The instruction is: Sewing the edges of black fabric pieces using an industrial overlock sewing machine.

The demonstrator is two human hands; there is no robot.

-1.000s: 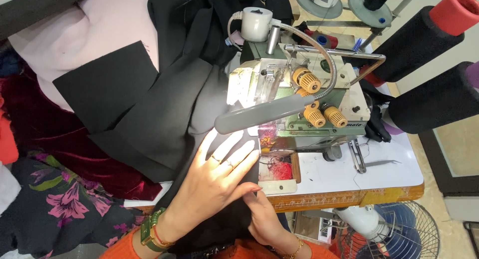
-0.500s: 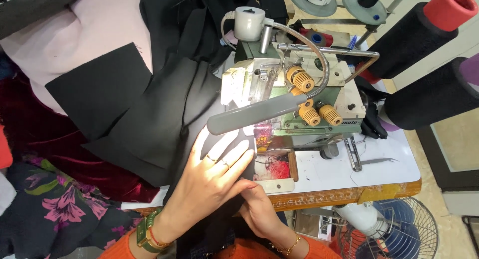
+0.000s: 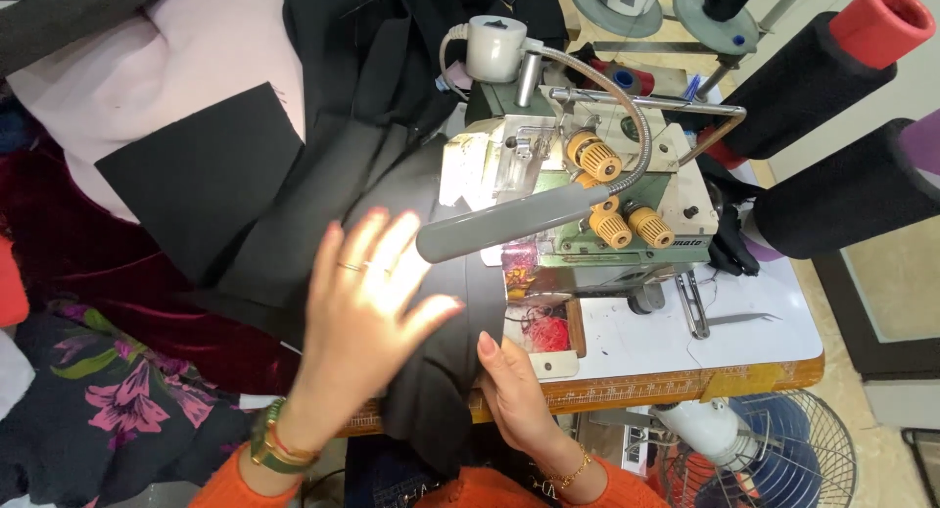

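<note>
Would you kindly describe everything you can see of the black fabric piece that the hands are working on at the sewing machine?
The black fabric piece is dark, matte cloth, lit pale where the machine's lamp shines on it. It lies across the table's front edge, its near end hanging over, its far end running under the sewing machine. The left hand lies flat on it, fingers spread; the right hand touches its right edge. More black cloth lies beyond it.

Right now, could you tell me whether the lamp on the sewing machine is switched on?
On: the gooseneck lamp throws bright light onto the left hand and the machine's white front.
</note>
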